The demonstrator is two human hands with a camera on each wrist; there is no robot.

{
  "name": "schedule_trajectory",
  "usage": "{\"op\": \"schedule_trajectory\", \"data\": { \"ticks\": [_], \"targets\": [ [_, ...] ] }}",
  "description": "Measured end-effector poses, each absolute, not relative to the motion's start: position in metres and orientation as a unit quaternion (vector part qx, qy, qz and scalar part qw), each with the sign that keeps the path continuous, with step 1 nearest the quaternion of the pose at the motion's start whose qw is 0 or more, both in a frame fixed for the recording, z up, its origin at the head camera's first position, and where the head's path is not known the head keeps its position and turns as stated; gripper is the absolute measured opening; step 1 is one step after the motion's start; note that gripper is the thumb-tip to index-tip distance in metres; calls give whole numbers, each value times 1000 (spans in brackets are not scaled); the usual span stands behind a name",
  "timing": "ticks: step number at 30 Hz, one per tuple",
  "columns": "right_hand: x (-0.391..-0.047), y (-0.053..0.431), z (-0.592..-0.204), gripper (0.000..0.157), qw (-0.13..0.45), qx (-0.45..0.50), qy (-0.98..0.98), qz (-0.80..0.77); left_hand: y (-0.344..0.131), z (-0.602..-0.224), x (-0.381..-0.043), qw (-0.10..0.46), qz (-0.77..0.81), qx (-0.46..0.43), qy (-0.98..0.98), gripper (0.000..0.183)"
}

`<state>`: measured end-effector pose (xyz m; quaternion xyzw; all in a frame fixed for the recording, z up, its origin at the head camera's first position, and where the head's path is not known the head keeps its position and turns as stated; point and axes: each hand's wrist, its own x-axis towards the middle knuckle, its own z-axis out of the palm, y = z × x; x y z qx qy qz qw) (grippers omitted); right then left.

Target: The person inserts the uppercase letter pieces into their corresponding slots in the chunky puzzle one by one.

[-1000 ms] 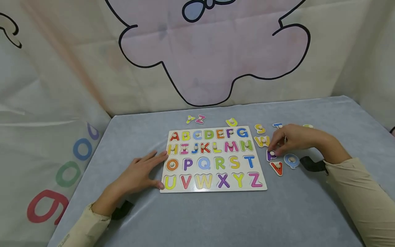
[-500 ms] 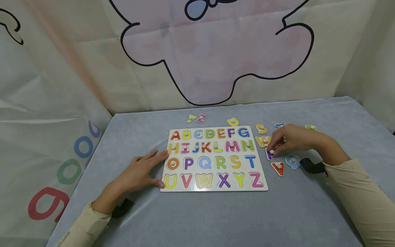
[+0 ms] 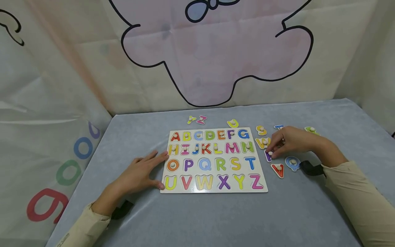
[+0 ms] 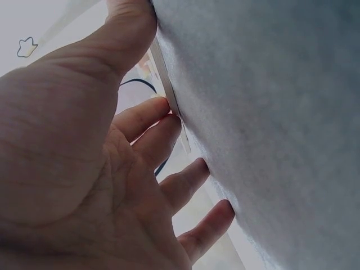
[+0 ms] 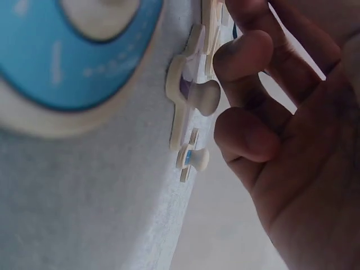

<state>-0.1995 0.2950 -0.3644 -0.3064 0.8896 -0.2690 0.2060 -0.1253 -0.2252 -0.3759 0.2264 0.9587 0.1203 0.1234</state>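
The wooden alphabet board [image 3: 225, 155] lies flat, with knobbed letters in its upper two rows and bare printed slots in its lower two. My left hand [image 3: 137, 175] rests at its left edge, fingers spread, thumb at the near corner. To the right of the board, my right hand [image 3: 297, 140] pinches the purple letter P piece [image 3: 268, 157], its knob at the fingertips. Beside it lie the W piece [image 3: 263, 143], V piece [image 3: 277, 170] and Q piece [image 3: 292, 163]. In the right wrist view, a purple knobbed piece [image 5: 181, 93] stands on the cloth close to the curled fingers.
Behind the board lie the Y piece [image 3: 191, 119], Z piece [image 3: 201, 119] and U piece [image 3: 232, 123]. Farther right are the S piece [image 3: 261, 130], T piece [image 3: 278, 127] and a green piece [image 3: 311, 130]. Grey cloth [image 3: 197, 219] covers the table; a printed curtain [image 3: 197, 75] hangs behind.
The P piece has turned and shifted slightly left with my right fingertips. My left hand stays at the board's edge. The head view has shifted a little.
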Motion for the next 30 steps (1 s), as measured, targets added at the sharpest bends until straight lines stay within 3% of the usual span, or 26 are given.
{"op": "schedule_trajectory", "data": {
  "ticks": [8, 19, 30],
  "targets": [
    [-199, 291, -354, 20, 201, -283, 906, -243, -226, -377, -121, 128, 122, 218, 960, 107],
    [-183, 259, -330, 20, 100, -335, 897, -271, -224, -376, -125, 116, 130, 237, 956, 105],
    [-186, 196, -315, 22, 120, -357, 899, -225, -226, -377, -124, 122, 129, 232, 957, 106]
  ]
}}
